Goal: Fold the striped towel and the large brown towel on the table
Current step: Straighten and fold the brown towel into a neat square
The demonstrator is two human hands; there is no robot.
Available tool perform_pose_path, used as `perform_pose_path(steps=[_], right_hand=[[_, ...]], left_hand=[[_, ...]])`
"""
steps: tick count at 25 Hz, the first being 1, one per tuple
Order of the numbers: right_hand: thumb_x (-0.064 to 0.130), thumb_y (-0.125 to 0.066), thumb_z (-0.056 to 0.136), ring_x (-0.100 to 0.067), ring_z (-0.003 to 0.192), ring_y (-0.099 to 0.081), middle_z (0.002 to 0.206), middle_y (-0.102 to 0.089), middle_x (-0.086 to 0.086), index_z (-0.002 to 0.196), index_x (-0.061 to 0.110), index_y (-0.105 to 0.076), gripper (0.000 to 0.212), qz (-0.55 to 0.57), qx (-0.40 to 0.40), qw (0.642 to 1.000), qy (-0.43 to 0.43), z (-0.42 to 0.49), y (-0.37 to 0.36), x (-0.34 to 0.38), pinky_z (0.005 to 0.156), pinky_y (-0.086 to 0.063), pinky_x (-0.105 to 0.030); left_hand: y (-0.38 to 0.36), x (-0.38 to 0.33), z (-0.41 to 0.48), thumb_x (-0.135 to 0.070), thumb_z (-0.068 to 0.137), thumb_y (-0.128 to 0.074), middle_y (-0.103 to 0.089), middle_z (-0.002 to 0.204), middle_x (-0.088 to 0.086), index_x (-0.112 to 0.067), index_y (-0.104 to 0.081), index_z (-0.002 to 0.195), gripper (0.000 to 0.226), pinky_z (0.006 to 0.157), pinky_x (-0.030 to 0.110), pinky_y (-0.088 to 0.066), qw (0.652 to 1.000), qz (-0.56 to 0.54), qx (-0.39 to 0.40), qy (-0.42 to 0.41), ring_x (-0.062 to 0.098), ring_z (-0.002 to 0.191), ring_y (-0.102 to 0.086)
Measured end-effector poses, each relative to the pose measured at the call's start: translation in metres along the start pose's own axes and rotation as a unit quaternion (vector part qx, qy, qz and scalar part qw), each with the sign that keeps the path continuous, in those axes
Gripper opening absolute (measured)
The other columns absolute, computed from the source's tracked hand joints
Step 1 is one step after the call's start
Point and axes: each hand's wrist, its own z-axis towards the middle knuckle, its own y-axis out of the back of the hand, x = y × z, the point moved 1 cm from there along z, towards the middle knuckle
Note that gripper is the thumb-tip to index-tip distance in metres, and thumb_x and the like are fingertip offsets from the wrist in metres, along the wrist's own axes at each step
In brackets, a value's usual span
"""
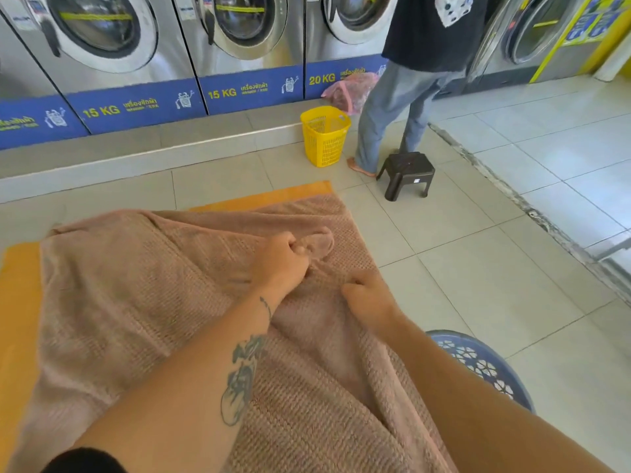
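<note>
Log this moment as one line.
brown towel: rumpled on orange table | left hand: grips towel | right hand: grips towel

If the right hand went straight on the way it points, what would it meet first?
Probably the left hand, gripping a bunched fold of the large brown towel just ahead; the right hand grips the same towel. Heights are hard to judge.

Tattooed left forearm (239, 373), black sleeve (85, 461)

the brown towel (136, 285) lies bunched under the left hand (280, 264) and right hand (367, 298). open tiled floor (478, 268) spreads right of them. a blue basket (485, 367) crowds the right forearm (just beside it); yellow basket (324, 136), black stool (406, 174) and a person (403, 104) stand well ahead.
</note>
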Motion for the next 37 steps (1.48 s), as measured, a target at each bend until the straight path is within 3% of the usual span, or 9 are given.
perform_pose_path(steps=[4, 7, 16, 20, 22, 24, 26, 31, 37], right_hand=[[0.012, -0.052, 0.074, -0.018, 0.062, -0.045, 0.064, -0.048, 0.001, 0.065, 0.023, -0.048, 0.015, 0.179, -0.042, 0.983, -0.026, 0.018, 0.041, 0.019, 0.057, -0.034, -0.032], [0.001, -0.050, 0.080, -0.015, 0.059, -0.040, 0.068, -0.046, 0.001, 0.082, 0.022, -0.051, 0.021, 0.183, -0.114, 0.975, 0.044, 0.031, 0.064, 0.025, 0.047, -0.031, -0.027], [-0.005, -0.043, 0.078, -0.014, 0.055, -0.052, 0.088, -0.068, -0.001, 0.087, 0.020, -0.066, 0.035, 0.152, -0.211, 0.965, 0.010, 0.078, 0.094, -0.022, 0.042, -0.040, -0.022], [0.000, -0.045, 0.083, -0.017, 0.083, -0.062, 0.106, -0.063, -0.004, 0.094, 0.023, -0.069, 0.035, 0.096, -0.280, 0.954, 0.048, 0.106, 0.104, -0.034, 0.070, -0.051, -0.026], [0.009, -0.048, 0.084, -0.023, 0.095, -0.064, 0.120, -0.060, -0.006, 0.108, 0.026, -0.069, 0.036, 0.044, -0.225, 0.973, 0.033, 0.121, 0.102, -0.051, 0.087, -0.055, -0.036], [0.023, -0.053, 0.084, -0.030, 0.117, -0.058, 0.138, -0.052, -0.006, 0.128, 0.030, -0.062, 0.046, -0.059, -0.071, 0.995, -0.033, 0.122, 0.094, -0.072, 0.102, -0.049, -0.046], [0.032, -0.055, 0.084, -0.032, 0.129, -0.049, 0.146, -0.046, -0.004, 0.135, 0.032, -0.057, 0.050, -0.112, 0.000, 0.990, -0.084, 0.109, 0.090, -0.089, 0.109, -0.041, -0.050], [0.023, -0.052, 0.097, -0.021, 0.110, -0.060, 0.135, -0.058, -0.005, 0.135, 0.021, -0.058, 0.039, -0.041, 0.015, 0.997, -0.064, 0.064, 0.090, -0.096, 0.089, -0.039, -0.023], [0.027, -0.058, 0.092, -0.018, 0.090, -0.067, 0.108, -0.069, -0.001, 0.126, 0.024, -0.061, 0.034, -0.060, 0.012, 0.991, -0.117, -0.016, 0.100, -0.122, 0.077, -0.050, -0.030]], left_hand=[[0.020, -0.048, 0.027, -0.027, 0.098, -0.054, -0.062, 0.089, -0.005, -0.017, -0.065, 0.095, 0.015, 0.070, 0.030, -0.035, 0.984, -0.129, -0.118, -0.027, 0.016, 0.084, -0.051], [0.026, -0.082, 0.048, -0.021, 0.096, -0.056, -0.065, 0.078, -0.002, -0.013, -0.064, 0.085, 0.016, 0.058, 0.024, -0.029, 0.961, -0.194, -0.179, -0.078, 0.014, 0.070, -0.054], [-0.049, -0.108, 0.101, -0.023, 0.094, -0.061, -0.071, 0.089, -0.003, -0.021, -0.070, 0.084, 0.014, 0.074, 0.032, -0.050, 0.991, -0.092, -0.083, -0.053, 0.021, 0.086, -0.063], [-0.064, -0.124, 0.120, -0.024, 0.096, -0.058, -0.073, 0.098, 0.001, -0.020, -0.072, 0.095, 0.015, 0.082, 0.032, -0.050, 0.985, -0.105, -0.115, -0.078, 0.023, 0.095, -0.065], [-0.076, -0.120, 0.126, -0.024, 0.098, -0.054, -0.065, 0.129, 0.003, -0.023, -0.064, 0.125, 0.029, 0.100, 0.038, -0.047, 0.993, -0.062, -0.016, -0.101, 0.026, 0.118, -0.059], [-0.085, -0.106, 0.119, -0.020, 0.099, -0.048, -0.045, 0.151, 0.002, -0.028, -0.043, 0.147, 0.049, 0.111, 0.046, -0.040, 0.988, 0.014, 0.112, -0.106, 0.028, 0.134, -0.046], [-0.090, -0.093, 0.103, -0.012, 0.098, -0.045, -0.047, 0.146, 0.000, -0.025, -0.048, 0.143, 0.047, 0.111, 0.041, -0.040, 0.985, 0.034, 0.111, -0.126, 0.023, 0.133, -0.046], [-0.082, -0.076, 0.057, -0.005, 0.095, -0.047, -0.058, 0.120, -0.007, -0.021, -0.064, 0.117, 0.033, 0.105, 0.030, -0.043, 0.984, 0.032, 0.029, -0.171, 0.013, 0.117, -0.053], [-0.072, -0.036, -0.038, -0.016, 0.095, -0.051, -0.055, 0.109, -0.012, -0.030, -0.063, 0.106, 0.022, 0.097, 0.037, -0.049, 0.988, 0.013, 0.070, -0.138, 0.011, 0.103, -0.055]])
